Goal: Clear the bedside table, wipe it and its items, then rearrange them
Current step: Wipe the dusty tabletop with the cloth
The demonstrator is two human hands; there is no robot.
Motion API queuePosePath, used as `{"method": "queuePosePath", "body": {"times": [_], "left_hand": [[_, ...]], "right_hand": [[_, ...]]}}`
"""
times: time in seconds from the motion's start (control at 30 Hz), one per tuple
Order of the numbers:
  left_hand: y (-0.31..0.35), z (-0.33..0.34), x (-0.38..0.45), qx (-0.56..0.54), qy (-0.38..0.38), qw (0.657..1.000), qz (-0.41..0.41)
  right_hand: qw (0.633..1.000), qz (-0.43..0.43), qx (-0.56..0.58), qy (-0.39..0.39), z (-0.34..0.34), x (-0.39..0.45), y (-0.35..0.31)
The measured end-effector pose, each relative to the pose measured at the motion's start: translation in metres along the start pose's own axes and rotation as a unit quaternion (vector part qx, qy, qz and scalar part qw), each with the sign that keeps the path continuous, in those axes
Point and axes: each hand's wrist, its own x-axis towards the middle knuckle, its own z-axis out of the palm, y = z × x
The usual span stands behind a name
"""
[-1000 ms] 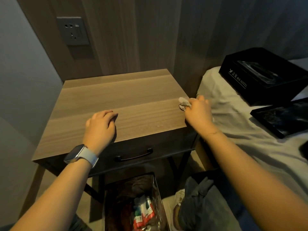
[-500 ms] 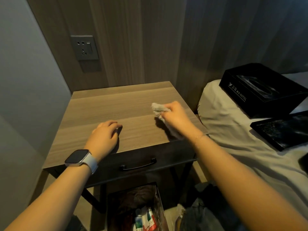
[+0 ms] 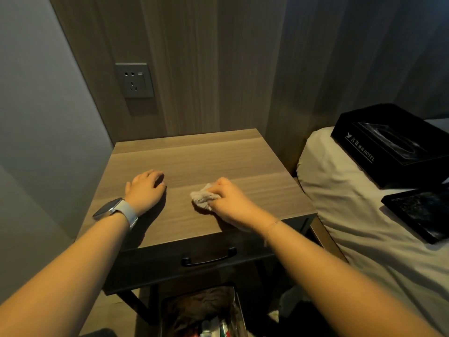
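Right hand presses cloth on wooden bedside table beside bed.

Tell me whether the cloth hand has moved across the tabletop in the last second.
Yes. The right hand with the cloth went from the table's right edge leftward, toward the left hand.

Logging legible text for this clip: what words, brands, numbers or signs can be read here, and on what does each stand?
"HOTEL": white print on the side of the black box lying on the bed, after a small logo and characters too small to read.
Smartwatch on the left wrist: no text readable.
Wall socket: no readable marking.
Packets in the bin under the bedside table: print too blurred to read.
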Motion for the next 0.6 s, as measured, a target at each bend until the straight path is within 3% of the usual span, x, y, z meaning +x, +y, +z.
{"method": "queuePosePath", "body": {"times": [0.07,0.17,0.23,0.33,0.43,0.6], "left_hand": [[-0.006,0.003,0.002,0.01,0.001,1.0,0.01],[-0.015,0.009,0.005,0.03,-0.009,0.999,0.022],[-0.016,0.009,0.011,0.027,-0.027,0.999,0.024],[-0.017,0.008,0.017,0.02,-0.045,0.999,0.02],[-0.02,0.006,0.019,0.001,-0.043,0.999,0.019],[-0.018,0.001,0.014,-0.012,-0.044,0.998,0.03]], "right_hand": [[0.989,0.022,0.139,0.055,-0.036,0.015,0.012],[0.975,0.106,-0.041,0.192,-0.098,0.074,0.068],[0.957,0.161,-0.154,0.184,-0.121,0.106,0.096],[0.926,0.201,-0.262,0.181,-0.101,0.14,0.107],[0.926,0.134,-0.294,0.193,-0.043,0.154,0.083],[0.96,-0.006,-0.262,0.104,0.02,0.12,0.035]]}}
